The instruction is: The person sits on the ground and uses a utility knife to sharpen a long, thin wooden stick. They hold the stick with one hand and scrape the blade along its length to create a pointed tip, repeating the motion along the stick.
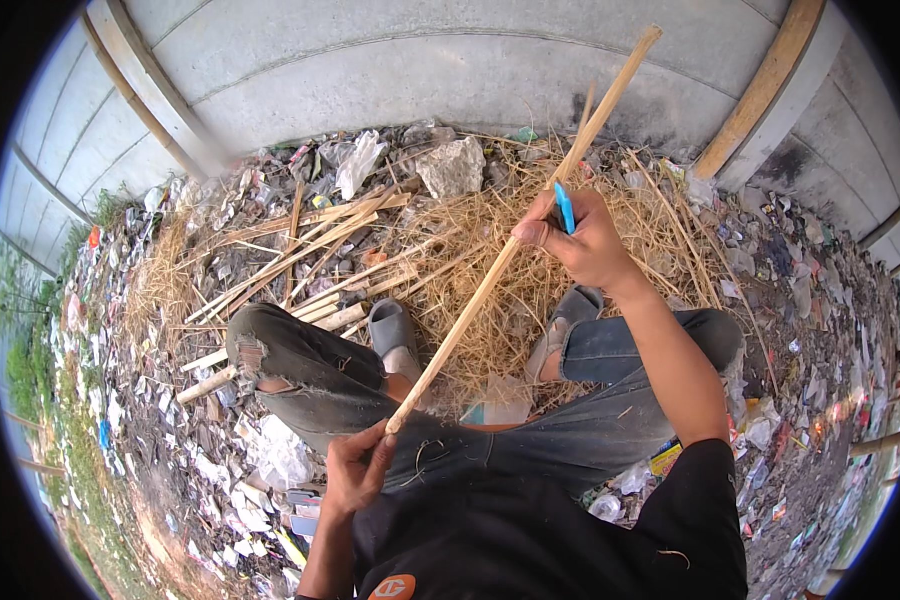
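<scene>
A long pale bamboo strip point(478, 302) slants across my lap, its upper end pointing away to the right. My left hand point(356, 468) is closed with thumb and fingers pinching the strip's near lower end. Farther up, my right hand point(592, 246) is closed around the strip. A small bright blue object point(566, 208), like a tool handle, also sits in this hand; any blade is hidden. Below the strip, between my feet, lies a heap of straw-coloured shavings point(480, 345).
Several split bamboo strips point(290, 262) lie on the ground to the left. A pale rock point(452, 168) rests near the grey concrete wall point(450, 75). A wooden post point(760, 90) leans at the right. Litter point(790, 280) covers the ground around me.
</scene>
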The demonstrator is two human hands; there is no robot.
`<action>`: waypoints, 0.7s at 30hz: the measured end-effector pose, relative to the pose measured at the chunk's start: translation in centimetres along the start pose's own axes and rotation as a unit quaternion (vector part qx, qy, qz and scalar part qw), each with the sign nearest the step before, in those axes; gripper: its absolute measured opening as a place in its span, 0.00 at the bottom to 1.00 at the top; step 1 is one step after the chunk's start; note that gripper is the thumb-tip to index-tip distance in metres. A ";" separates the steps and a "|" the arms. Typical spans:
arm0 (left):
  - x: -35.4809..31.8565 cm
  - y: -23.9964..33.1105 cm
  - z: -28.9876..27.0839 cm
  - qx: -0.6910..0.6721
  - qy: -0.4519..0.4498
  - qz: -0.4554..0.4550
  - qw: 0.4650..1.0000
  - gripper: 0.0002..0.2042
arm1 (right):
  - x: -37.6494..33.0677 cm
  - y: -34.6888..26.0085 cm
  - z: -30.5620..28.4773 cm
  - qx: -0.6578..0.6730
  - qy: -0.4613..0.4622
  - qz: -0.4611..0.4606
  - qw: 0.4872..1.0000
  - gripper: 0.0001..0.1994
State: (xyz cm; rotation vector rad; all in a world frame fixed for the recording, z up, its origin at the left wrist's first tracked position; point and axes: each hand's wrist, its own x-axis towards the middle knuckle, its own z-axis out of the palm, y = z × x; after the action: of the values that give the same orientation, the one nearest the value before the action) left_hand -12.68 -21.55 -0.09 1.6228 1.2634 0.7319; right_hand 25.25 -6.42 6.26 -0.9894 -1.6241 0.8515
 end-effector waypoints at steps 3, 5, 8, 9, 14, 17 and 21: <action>-0.2 -0.9 0.1 -0.033 -0.012 -0.008 0.999 0.11 | -0.2 0.4 -1.7 0.250 0.006 0.009 0.968 0.09; -0.2 -1.2 0.0 -0.042 -0.016 -0.011 0.999 0.12 | 0.3 0.5 -3.4 0.363 0.063 -0.004 0.930 0.13; -0.1 -1.2 0.0 -0.033 -0.006 -0.014 0.999 0.12 | 1.2 -0.2 -5.6 0.230 0.237 0.021 0.944 0.18; -0.1 -0.9 0.0 -0.025 -0.002 -0.014 1.000 0.12 | 1.1 -0.7 -5.6 0.147 0.276 0.051 0.949 0.19; 1.2 -1.7 2.2 -0.028 0.023 0.013 0.999 0.12 | -0.6 0.4 -1.3 0.030 0.152 0.178 0.972 0.19; 1.8 -1.3 3.0 -0.029 0.002 0.030 0.999 0.14 | -1.1 1.6 1.5 0.034 0.102 0.159 0.981 0.17; 2.3 -0.4 2.1 -0.137 -0.088 -0.032 0.986 0.17 | -0.5 0.7 2.6 0.070 0.092 0.155 0.981 0.13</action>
State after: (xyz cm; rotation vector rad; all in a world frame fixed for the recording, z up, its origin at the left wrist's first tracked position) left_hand -10.34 -19.95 -1.44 1.3847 1.0344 0.6756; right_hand 22.93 -6.78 4.83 -1.2013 -1.2554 1.0349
